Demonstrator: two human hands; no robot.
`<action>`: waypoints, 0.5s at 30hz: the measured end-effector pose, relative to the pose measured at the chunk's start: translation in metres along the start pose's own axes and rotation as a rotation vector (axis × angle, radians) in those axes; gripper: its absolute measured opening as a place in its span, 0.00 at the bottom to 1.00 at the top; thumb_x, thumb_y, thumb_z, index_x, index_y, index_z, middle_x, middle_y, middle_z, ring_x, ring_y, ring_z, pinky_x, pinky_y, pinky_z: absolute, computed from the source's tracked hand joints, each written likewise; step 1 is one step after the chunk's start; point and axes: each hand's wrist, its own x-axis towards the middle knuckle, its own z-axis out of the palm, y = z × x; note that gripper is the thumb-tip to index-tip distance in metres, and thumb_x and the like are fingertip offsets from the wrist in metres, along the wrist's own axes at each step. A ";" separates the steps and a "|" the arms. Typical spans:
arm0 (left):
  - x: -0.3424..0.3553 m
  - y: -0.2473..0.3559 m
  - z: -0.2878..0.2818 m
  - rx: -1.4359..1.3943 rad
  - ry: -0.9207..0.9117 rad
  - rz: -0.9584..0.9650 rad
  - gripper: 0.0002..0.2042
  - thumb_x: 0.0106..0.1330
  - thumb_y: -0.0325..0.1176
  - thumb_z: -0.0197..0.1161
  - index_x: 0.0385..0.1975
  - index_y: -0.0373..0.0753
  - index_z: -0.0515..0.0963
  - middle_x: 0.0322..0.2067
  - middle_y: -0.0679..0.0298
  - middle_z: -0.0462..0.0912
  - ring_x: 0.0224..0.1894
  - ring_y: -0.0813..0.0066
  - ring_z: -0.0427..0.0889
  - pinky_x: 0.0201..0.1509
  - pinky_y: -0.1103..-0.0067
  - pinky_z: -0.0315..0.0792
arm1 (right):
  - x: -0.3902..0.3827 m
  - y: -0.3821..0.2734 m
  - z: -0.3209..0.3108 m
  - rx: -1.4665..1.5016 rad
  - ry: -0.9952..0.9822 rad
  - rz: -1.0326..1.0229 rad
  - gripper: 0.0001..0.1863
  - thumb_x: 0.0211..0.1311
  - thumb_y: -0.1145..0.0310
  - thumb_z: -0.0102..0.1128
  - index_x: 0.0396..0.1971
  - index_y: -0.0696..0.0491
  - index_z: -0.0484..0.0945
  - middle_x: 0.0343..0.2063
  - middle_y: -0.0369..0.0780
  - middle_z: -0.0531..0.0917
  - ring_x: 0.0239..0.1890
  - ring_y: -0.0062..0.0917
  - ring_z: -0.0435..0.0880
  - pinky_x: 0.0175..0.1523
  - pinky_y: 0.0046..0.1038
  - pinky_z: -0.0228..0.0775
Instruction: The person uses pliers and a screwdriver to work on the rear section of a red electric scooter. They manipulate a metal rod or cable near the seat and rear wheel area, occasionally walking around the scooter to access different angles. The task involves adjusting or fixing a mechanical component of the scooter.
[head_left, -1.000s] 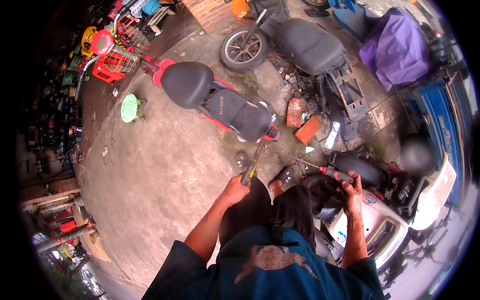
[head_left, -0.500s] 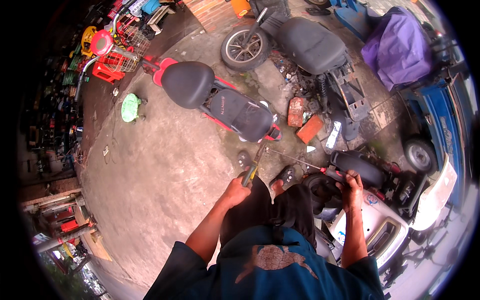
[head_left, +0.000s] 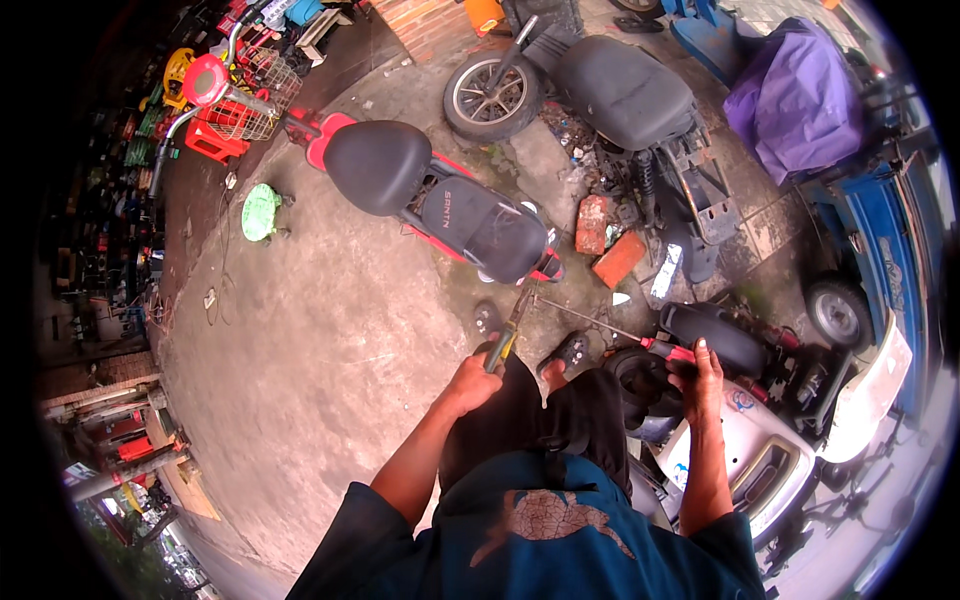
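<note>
My left hand (head_left: 474, 386) is closed around a pair of pliers (head_left: 508, 338) with grey and yellow grips. Their jaws point away from me, toward the tail of a red and black electric scooter (head_left: 440, 205); whether they touch it I cannot tell. In my right hand (head_left: 704, 378) is a long screwdriver (head_left: 600, 322) with a red and black handle. Its thin shaft runs leftward, and the tip ends close beside the pliers' jaws. My right thumb sticks up off the handle while the fingers stay curled round it.
A white scooter body (head_left: 740, 450) lies close on my right. Beyond are two bricks (head_left: 620, 258), a partly stripped black scooter (head_left: 625, 95) and a blue three-wheeler (head_left: 880, 250) with a purple cover (head_left: 795, 100). A green stool (head_left: 260, 212) stands at left.
My right thumb has lifted and the grip on the screwdriver has shifted, baring more of its red handle. My left hand and the pliers have stayed nearly still.
</note>
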 end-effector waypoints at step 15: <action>-0.006 0.006 0.004 -0.034 -0.020 0.007 0.07 0.47 0.21 0.58 0.27 0.37 0.74 0.23 0.69 0.73 0.25 0.80 0.70 0.30 0.80 0.65 | 0.006 -0.010 -0.026 -0.501 -0.188 0.135 0.10 0.65 0.59 0.53 0.38 0.49 0.74 0.31 0.33 0.78 0.28 0.16 0.77 0.26 0.20 0.67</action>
